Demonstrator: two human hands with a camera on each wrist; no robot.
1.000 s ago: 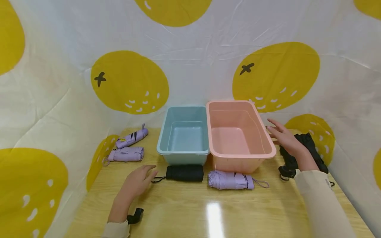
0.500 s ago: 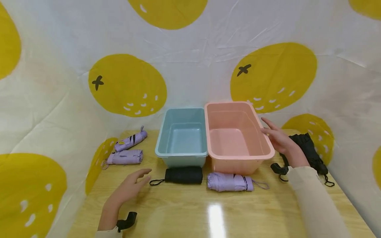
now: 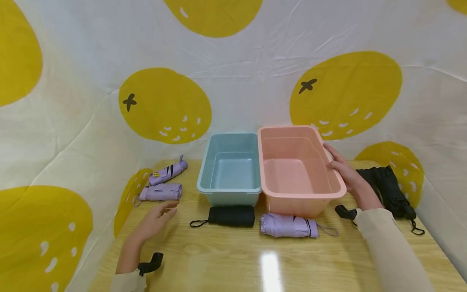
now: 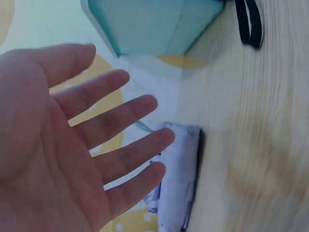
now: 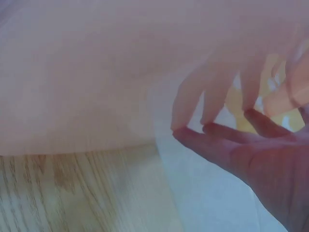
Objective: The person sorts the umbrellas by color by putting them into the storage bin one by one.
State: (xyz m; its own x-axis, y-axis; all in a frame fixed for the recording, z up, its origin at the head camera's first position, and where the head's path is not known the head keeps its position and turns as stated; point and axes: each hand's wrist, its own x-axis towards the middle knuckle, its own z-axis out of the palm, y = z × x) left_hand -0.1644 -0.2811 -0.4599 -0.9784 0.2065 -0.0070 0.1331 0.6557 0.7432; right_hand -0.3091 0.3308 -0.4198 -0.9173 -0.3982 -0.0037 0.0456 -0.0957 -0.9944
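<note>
pink bin: standing just beside the blue bin on the bench; right hand touching its side with straight fingers, grasping nothing; left hand hovering, relaxed, near a purple umbrella. adjusting seemingly unfinished; letting go remaining; other umbrellas lying outside both bins.

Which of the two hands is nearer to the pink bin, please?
Right. The right hand touches the right side of the pink bin; the left hand is apart from it, off to its left.
</note>
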